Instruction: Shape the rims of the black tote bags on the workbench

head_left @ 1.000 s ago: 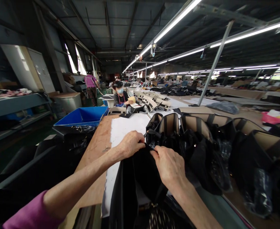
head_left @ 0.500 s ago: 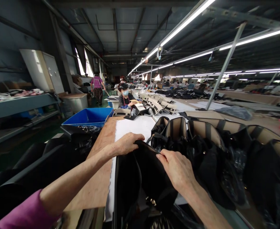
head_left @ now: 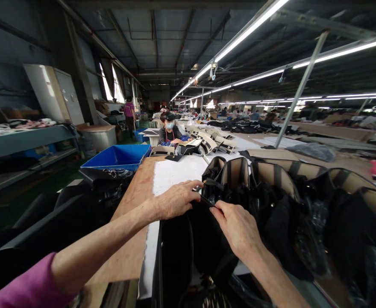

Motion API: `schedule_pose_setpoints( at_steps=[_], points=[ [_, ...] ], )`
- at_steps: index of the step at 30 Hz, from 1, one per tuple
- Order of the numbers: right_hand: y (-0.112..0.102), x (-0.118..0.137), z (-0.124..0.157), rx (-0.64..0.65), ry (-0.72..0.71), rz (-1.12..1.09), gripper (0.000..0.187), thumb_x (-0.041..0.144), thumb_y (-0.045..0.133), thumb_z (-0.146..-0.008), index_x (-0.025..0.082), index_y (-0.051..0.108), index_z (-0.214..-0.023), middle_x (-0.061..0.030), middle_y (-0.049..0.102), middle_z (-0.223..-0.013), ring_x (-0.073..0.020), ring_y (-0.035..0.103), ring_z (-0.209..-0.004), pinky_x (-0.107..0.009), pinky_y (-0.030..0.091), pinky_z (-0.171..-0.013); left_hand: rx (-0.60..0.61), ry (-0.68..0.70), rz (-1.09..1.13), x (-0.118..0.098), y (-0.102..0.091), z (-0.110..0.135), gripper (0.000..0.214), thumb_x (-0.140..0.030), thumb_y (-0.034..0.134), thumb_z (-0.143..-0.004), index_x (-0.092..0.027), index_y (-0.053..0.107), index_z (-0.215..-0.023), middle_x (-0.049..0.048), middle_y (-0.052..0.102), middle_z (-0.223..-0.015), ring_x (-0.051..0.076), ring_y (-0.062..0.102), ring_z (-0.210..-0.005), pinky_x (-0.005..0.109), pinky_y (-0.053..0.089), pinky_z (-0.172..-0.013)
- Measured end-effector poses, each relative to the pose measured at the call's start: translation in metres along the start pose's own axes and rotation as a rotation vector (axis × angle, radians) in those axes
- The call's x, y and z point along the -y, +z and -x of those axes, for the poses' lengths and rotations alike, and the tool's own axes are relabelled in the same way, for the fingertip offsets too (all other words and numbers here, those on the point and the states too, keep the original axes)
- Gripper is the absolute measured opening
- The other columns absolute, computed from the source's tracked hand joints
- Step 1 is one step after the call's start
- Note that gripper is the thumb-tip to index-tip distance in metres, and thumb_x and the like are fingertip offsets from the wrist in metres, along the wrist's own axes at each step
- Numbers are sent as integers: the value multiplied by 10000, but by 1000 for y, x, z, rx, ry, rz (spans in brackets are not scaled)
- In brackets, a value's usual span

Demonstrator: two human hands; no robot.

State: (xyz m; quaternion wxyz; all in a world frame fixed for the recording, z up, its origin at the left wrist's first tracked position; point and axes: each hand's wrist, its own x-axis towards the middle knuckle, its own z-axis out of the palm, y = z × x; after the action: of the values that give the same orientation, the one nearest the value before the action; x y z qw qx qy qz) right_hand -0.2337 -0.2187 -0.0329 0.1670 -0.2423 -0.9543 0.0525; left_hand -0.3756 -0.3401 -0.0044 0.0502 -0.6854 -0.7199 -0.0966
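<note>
A black bag (head_left: 207, 239) stands in front of me, its dark inside facing up and a small gold-coloured metal piece showing low down. My left hand (head_left: 179, 200) pinches its top edge on the far side, thumb and fingers closed. A short way to the right along the same edge, my right hand (head_left: 239, 226) also grips the bag between thumb and bent fingers. Only a short strip of edge shows between the two hands. The lower part of the bag runs out of view at the bottom.
More black bags with tan linings (head_left: 236, 173) crowd the right side. A white sheet (head_left: 175, 173) lies on the wooden table (head_left: 133, 209). At the left are a blue bin (head_left: 111, 158) and dark pieces. Across the table, a co-worker (head_left: 168, 131) sits by striped panels (head_left: 207, 141).
My left hand has slid right along the bag's edge, closer to my right hand, which stays in place. A person in purple in the background has turned and shifted.
</note>
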Motion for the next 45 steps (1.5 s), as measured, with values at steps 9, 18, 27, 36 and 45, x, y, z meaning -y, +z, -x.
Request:
schedule_pose_setpoints(
  at_steps=[9, 18, 27, 36, 45],
  points=[
    [-2, 0, 1, 7, 3, 25, 219, 336, 434, -841, 232, 559, -695, 4, 625, -640, -172, 593, -600, -253, 237, -477, 30, -226, -13, -4, -9, 2, 60, -150, 491, -722, -149, 496, -662, 19, 543, -933, 135, 533, -765, 238, 401, -698],
    [-3, 2, 3, 0, -13, 27, 246, 330, 405, -862, 224, 564, -708, -9, 629, -652, -171, 596, -605, -253, 256, -486, -87, -434, 355, 17, 6, -5, 106, -194, 567, -646, -145, 490, -594, -53, 465, -553, 94, 428, -575, 198, 305, -530],
    [-4, 7, 3, -16, -24, 43, 249, 286, 399, -863, 221, 548, -674, -3, 624, -627, -165, 584, -575, -251, 257, -484, -86, -414, 374, 22, 2, -12, 102, -154, 551, -622, -143, 464, -569, -64, 414, -501, 81, 371, -531, 198, 245, -503],
    [-1, 6, 3, -28, -33, 61, 259, 294, 392, -865, 209, 537, -669, -12, 619, -614, -168, 587, -568, -259, 247, -483, -73, -365, 275, 20, -2, -10, 68, -157, 515, -666, -153, 478, -609, -52, 415, -518, 85, 369, -522, 202, 247, -501],
    [-5, 7, 3, -2, -28, 82, 261, 301, 387, -869, 216, 551, -685, -15, 633, -643, -169, 592, -581, -254, 259, -477, -125, -339, 273, 22, 1, -14, 79, -137, 495, -650, -168, 530, -715, -45, 474, -577, 99, 423, -565, 197, 294, -521]
  ],
)
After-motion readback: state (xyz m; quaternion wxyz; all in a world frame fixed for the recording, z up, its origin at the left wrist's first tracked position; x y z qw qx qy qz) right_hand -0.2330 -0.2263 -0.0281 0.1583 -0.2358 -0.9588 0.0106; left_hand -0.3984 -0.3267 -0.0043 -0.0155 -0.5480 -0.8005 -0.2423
